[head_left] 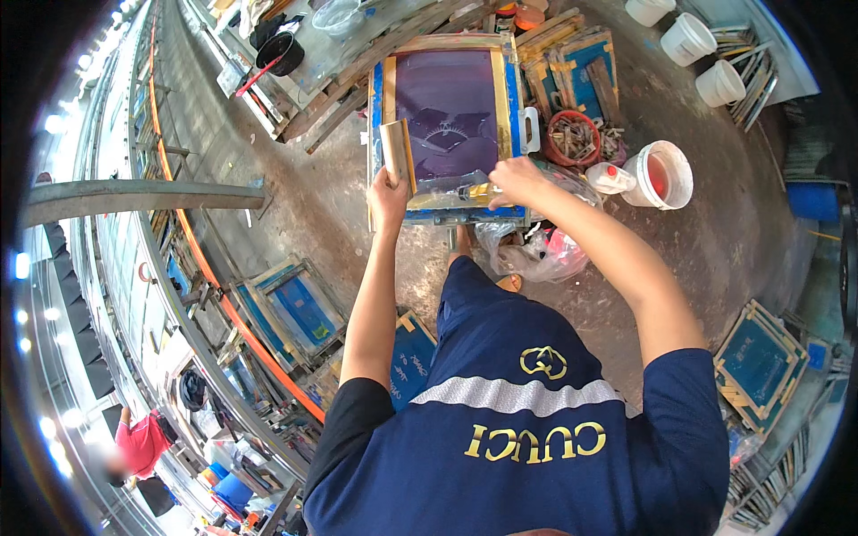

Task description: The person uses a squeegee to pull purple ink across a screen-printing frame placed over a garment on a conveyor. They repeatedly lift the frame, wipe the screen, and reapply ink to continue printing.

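Observation:
A screen-printing frame (pixel 511 80) with a dark purple mesh and blue and tan taped edges lies in front of me. My left hand (pixel 388 198) is wrapped round a squeegee (pixel 395 147) with a pale, broad body, held upright over the frame's left side. At the near right corner my right hand (pixel 521 183) is closed on the yellow handle of a scraper (pixel 480 191). The scraper's dark end points left, over the frame's near edge. Some pale, shiny material shows along that edge; I cannot make out what it is.
Right of the frame stand a red basket of scraps (pixel 572 138), a white jug (pixel 611 179) and a white bucket (pixel 675 174). A clear plastic bag (pixel 545 255) lies near my feet. A black bowl (pixel 281 54) sits far left. A person in red (pixel 143 444) is at lower left.

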Demonstrator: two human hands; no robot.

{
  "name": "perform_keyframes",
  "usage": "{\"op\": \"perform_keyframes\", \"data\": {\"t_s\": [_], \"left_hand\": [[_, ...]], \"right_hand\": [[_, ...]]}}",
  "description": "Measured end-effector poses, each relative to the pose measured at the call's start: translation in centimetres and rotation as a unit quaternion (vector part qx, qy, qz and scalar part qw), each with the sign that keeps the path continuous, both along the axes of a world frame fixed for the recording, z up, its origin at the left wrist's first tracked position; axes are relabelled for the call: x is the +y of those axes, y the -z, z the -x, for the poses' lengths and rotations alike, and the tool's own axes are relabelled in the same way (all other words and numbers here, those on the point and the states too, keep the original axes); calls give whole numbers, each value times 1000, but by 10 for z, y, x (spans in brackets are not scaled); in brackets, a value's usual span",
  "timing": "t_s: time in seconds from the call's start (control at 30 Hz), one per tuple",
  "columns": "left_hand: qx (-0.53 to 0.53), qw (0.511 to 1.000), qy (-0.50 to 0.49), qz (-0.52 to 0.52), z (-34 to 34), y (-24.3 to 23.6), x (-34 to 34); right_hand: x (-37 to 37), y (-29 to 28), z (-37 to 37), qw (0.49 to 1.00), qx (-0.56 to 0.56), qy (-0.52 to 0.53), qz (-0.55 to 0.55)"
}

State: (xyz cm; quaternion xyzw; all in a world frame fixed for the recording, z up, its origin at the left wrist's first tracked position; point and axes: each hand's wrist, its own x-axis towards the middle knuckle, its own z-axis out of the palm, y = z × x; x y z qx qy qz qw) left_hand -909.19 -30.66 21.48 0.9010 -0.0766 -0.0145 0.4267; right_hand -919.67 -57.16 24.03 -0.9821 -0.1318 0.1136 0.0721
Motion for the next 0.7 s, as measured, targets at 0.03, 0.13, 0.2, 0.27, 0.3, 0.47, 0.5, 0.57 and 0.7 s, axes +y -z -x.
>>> {"op": "perform_keyframes", "data": {"t_s": [0.03,0.13,0.2,0.27,0.3,0.47,0.5,0.57,0.7], "left_hand": [[3,1000,-5,-25,1,5,0],[-1,998,-17,-52,9,30,-8],[-16,999,-9,-45,15,46,-28],[11,1000,17,14,26,47,-60],[14,999,22,25,31,45,-77],[35,996,65,55,51,44,-147],[58,994,76,51,56,48,-148],[60,991,120,24,63,55,-143],[56,991,119,-11,38,71,-88]], "right_hand": [[-9,8,14,999,-5,33,3],[-28,22,69,984,-105,125,-71],[-34,26,103,954,-188,177,-150],[-28,20,135,920,-207,261,-206],[-25,17,150,903,-222,297,-219],[-20,-5,200,820,-309,388,-285],[-16,-9,210,816,-311,401,-277],[-14,-17,228,802,-296,431,-290],[-9,-12,259,773,-288,460,-328]]}}
